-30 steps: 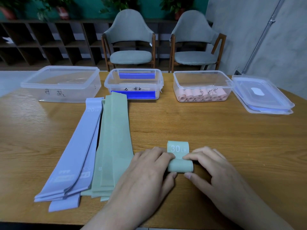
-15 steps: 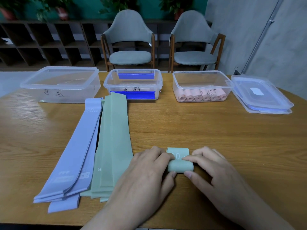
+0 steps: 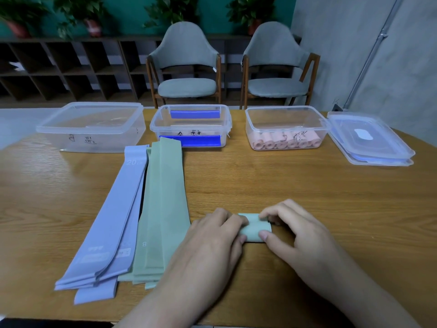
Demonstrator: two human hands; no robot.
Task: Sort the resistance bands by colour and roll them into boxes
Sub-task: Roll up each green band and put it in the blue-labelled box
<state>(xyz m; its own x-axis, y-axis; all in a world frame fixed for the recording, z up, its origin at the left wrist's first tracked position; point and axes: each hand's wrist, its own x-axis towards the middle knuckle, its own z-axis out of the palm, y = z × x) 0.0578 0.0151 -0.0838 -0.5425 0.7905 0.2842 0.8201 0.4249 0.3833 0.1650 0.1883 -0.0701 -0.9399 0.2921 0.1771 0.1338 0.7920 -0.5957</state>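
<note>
Head view: two hands pinching a green roll on a wooden table

Head camera looks down at a wooden table [image 3: 307, 185] with visible grain. Near its front edge lies a small rolled green band [image 3: 255, 229]. The left hand [image 3: 212, 242] pinches the roll's left end with curled fingers; the right hand [image 3: 295, 233] pinches its right end, thumb at the front, fingertips on top.

Just left of the roll, flat green bands [image 3: 165, 204] lie stacked lengthwise, and beyond them flat lilac bands [image 3: 111, 223], one marked 20.

Well behind the roll stands a row of clear boxes: a blue-clipped box [image 3: 191, 125] straight behind, a box of pink rolls [image 3: 286, 129] to the right, a larger box [image 3: 92, 126] to the left. Stacked lids [image 3: 369, 140] lie far right.

Past the table stand two grey chairs [image 3: 186, 67], dark shelving [image 3: 66, 67], potted plants [image 3: 89, 17], a teal wall and a grey wall.
</note>
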